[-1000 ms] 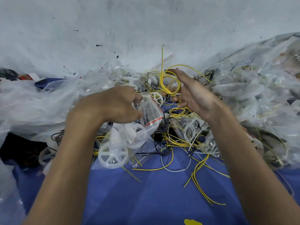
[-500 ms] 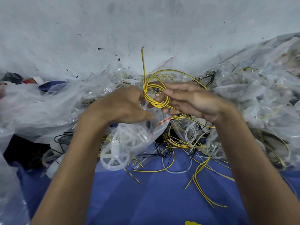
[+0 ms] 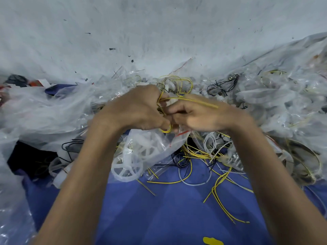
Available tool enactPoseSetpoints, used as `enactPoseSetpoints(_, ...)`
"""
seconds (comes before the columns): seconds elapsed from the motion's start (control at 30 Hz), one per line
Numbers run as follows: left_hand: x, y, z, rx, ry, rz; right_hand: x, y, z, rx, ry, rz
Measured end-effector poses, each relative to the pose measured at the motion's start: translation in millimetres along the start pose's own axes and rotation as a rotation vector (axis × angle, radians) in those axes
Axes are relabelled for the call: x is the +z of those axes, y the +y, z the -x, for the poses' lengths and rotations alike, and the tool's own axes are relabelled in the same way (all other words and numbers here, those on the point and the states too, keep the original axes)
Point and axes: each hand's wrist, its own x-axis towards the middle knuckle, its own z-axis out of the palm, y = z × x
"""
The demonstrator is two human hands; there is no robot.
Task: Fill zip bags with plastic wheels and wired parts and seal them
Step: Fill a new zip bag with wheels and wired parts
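Our left hand (image 3: 139, 110) and right hand (image 3: 200, 116) pinch looped yellow wire (image 3: 194, 100) over a clear, red-striped zip bag (image 3: 155, 144) of white spoked wheels (image 3: 126, 167), toward the blue mat's (image 3: 159, 218) far edge.

The left hand (image 3: 139, 110) and right hand (image 3: 200, 115) meet around a wire coil (image 3: 203, 104) above a zip bag (image 3: 152, 145) with wheels (image 3: 126, 171) inside; loose wires (image 3: 217, 184) lie rightward on the cloth (image 3: 168, 218).

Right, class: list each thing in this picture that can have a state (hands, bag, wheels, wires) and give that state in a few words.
Bag, mouth up, seems unsealed, partly filled.
Wheels, inside the bag.
Wire coil, looped at the bag's mouth, one end sticking out right.
Left hand, curled round the coil.
Right hand, pinches the coil.
Loose wires, tangled on the cloth.
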Motion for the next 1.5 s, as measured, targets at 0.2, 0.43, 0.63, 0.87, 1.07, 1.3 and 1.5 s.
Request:
enactPoseSetpoints(0.2, -12.3, -6.6, 8.3, 0.000, -0.033, 0.134, 20.5, -10.9, -6.8, 0.101, -0.148, 0.243)
enactPoseSetpoints(0.43, 4.6, 19.5, 2.2, 0.109, -0.135, -0.040, 21.9, -19.9, 2.1, 0.257, -0.174, 0.071)
enactPoseSetpoints(0.63, -2.6, 20.9, 5.9, 0.144, -0.107, -0.060, 28.0, -34.3, 17.6, 0.236, -0.158, 0.049)
enactPoseSetpoints(0.87, -11.4, 2.7, 6.7, 0.057, -0.072, 0.044, 24.3, -44.0, 5.9, 0.293, -0.287, 0.276)
enactPoseSetpoints(1.07, -13.4, 7.2, 10.4, 0.040, -0.055, 0.032, 4.0, -49.7, 5.6, 0.300, -0.364, 0.558)
enactPoseSetpoints(1.3, -5.2, 17.7, 7.5, 0.074, -0.103, -0.057, 11.0, -41.9, 10.2, 0.360, -0.289, 0.528)
enactPoseSetpoints(1.5, -6.5, 11.9, 6.1, 0.083, -0.056, -0.053, 14.2, -31.8, -0.3, 0.180, -0.159, 0.279)
